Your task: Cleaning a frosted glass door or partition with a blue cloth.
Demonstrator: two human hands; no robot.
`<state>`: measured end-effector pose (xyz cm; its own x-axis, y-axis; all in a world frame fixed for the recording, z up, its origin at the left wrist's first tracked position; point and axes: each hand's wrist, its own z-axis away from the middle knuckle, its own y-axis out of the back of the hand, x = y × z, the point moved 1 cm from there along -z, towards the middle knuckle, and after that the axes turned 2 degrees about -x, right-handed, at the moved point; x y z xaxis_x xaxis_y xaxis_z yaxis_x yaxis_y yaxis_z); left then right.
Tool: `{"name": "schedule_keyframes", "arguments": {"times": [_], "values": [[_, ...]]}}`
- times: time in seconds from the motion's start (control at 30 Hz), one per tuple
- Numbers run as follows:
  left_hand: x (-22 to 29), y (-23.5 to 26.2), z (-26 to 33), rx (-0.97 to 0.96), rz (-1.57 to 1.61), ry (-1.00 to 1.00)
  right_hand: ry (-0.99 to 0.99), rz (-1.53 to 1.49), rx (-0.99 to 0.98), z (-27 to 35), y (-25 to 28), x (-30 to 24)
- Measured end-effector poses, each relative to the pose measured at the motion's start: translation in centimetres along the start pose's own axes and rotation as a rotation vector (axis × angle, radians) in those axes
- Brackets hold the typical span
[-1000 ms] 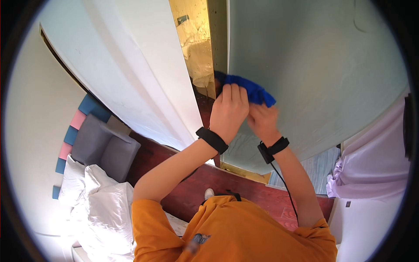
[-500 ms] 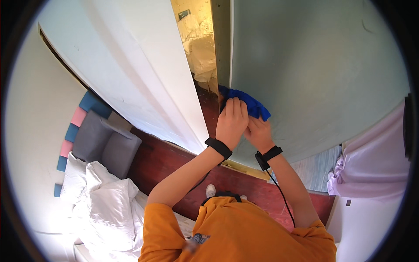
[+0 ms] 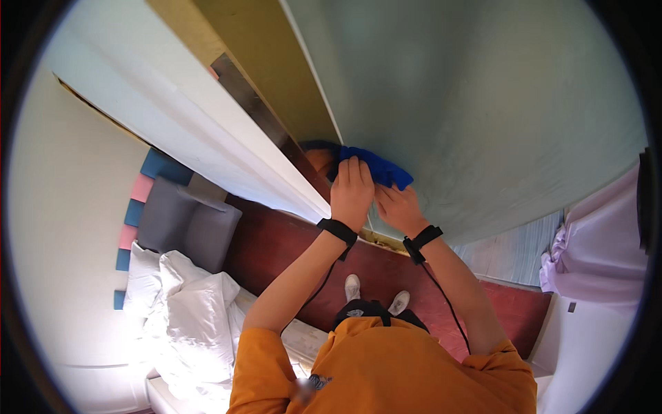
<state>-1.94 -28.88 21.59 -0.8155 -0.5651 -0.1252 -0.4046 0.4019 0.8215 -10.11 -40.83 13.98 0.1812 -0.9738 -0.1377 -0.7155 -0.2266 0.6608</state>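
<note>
A bright blue cloth (image 3: pixel 379 165) lies bunched against a tall, smooth grey-green panel (image 3: pixel 483 103), close to the panel's pale left edge. My left hand (image 3: pixel 353 190) is bent over the cloth's left part, its fingers together and pressed onto it. Just to the right and a little lower, my right hand (image 3: pixel 402 205) grips the lower edge of the same cloth. The two hands nearly touch. Beside the cloth, a brownish-gold side face (image 3: pixel 269 62) of the panel carries an orange and dark patch that looks like a reflection. Both wrists wear black straps with cables.
A tall white panel (image 3: pixel 172 90) stands to the left, across a narrow gap. Behind it are a grey armchair (image 3: pixel 189 221) and white bedding (image 3: pixel 196 310). Dark red floor (image 3: pixel 303 252) runs below my hands. A lilac curtain (image 3: pixel 600 234) hangs at the right.
The view has turned, so the panels slant more and the gold side face looks wider. The crumpled items in the gap are out of sight. Both hands stay on the cloth; both shoes now show fully.
</note>
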Motion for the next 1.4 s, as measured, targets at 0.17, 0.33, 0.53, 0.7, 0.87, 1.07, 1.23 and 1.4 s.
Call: {"name": "schedule_keyframes", "arguments": {"times": [0.17, 0.33, 0.53, 0.7, 0.87, 1.07, 1.23, 1.4], "values": [[0.5, -2.0, 0.5, -0.017, 0.055, 0.044, -0.022, -0.028, -0.117, 1.1, 1.3, 0.6], [-0.9, -1.2, 0.2, -0.069, 0.248, 0.054, 0.063, 0.044, -0.038, 1.4, 0.9, 1.4], [-1.2, 5.5, -2.6, 0.147, 0.516, -0.120, 0.140, 0.175, 0.115, -2.7, 5.9, 1.3], [-2.0, 12.3, -7.6, 0.360, 0.581, -0.226, 0.150, 0.279, 0.194, -10.6, 13.3, 0.4], [-2.1, 13.3, -9.6, 0.386, 0.634, -0.187, 0.119, 0.277, 0.321, -12.6, 14.0, 0.0], [-2.6, 11.1, -9.7, 0.529, 0.520, -0.288, 0.097, 0.277, 0.335, -12.6, 13.4, -0.3], [-1.9, 5.4, -9.4, 0.762, 0.458, -0.293, 0.037, 0.292, 0.320, -10.0, 11.5, 0.7], [0.9, 1.8, -5.1, 0.549, 0.338, -0.208, 0.432, 0.398, 0.482, -11.4, 10.4, 3.6]]}}
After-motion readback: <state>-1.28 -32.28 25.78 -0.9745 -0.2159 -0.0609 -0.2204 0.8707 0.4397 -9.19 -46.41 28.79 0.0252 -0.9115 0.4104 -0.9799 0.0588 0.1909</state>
